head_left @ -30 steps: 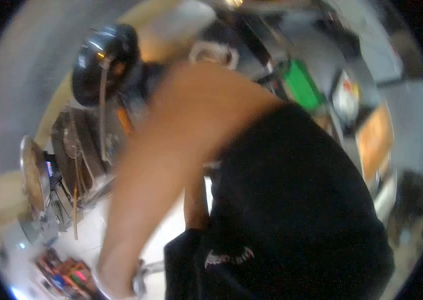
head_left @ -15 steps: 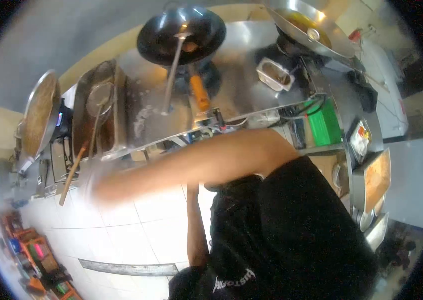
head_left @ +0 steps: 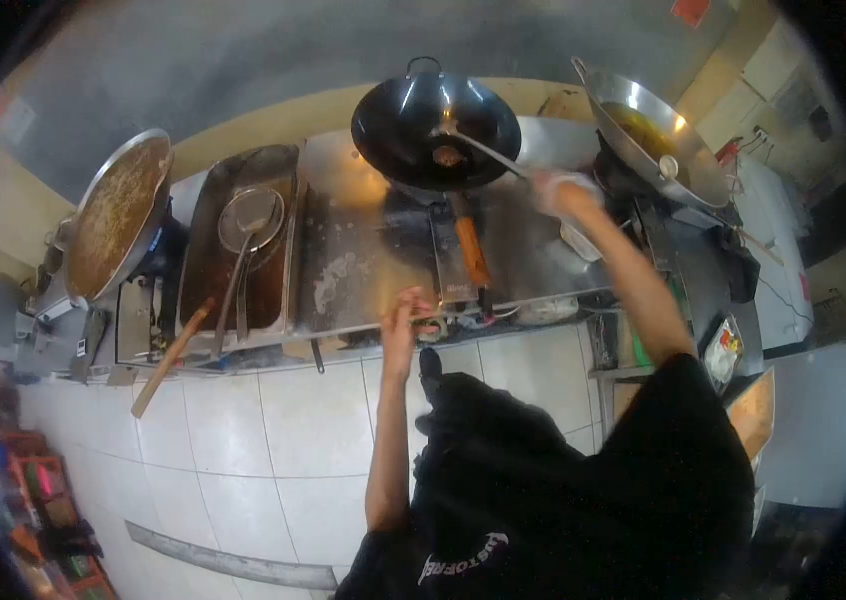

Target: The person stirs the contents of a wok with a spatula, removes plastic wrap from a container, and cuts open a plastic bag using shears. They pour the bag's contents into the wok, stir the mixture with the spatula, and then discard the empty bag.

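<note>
My right hand (head_left: 565,193), with something whitish and translucent about it, is closed around the end of a long metal ladle (head_left: 488,150). The ladle's head rests inside a black wok (head_left: 383,135), beside a small brownish lump or patch at the bottom. The wok's wooden handle (head_left: 471,252) points down toward me. Left of that handle, my left hand (head_left: 407,312) is raised by the counter's front edge, fingers apart and holding nothing.
A wide pan of brown liquid (head_left: 108,225) stands at the far left. Next to it, a rectangular tub (head_left: 288,250) holds strainers (head_left: 251,217). A metal wok with yellowish oil (head_left: 633,125) is at right. A wooden stick (head_left: 173,360) juts past the counter edge.
My right hand has swept from the left across to the right and taken hold of the ladle, whose handle now points right. My left hand has come up to the counter edge. The view has shifted.
</note>
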